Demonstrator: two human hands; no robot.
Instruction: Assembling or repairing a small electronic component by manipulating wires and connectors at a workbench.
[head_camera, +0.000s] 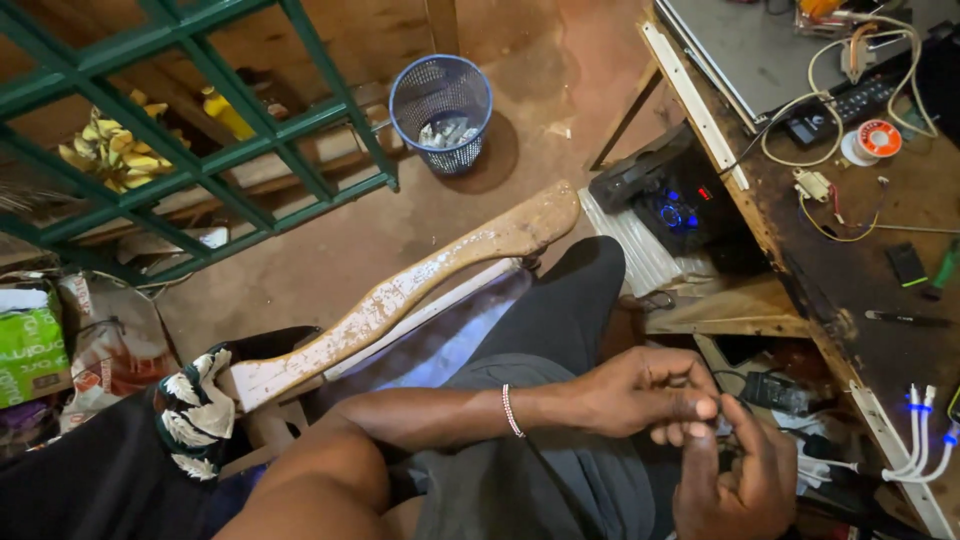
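My left hand (650, 390), with a beaded bracelet (512, 410) on its wrist, reaches across my lap from the left, fingers curled and thumb pressed to the fingertips. My right hand (745, 480) comes up from the bottom edge and meets it, fingertips touching. Both hands pinch a small dark part between them; the fingers hide most of it, so I cannot tell what it is. The hands hover over my dark trousers (560, 300), just left of the workbench (850, 280).
The workbench holds tangled wires (800, 110), a solder spool (880, 138), a remote (850, 105), tweezers (905, 319) and white cable plugs (925, 440). Under it sits a black device with blue lights (670, 195). A blue mesh bin (441, 110), a worn wooden armrest (400, 295) and a green grille (200, 130) lie to the left.
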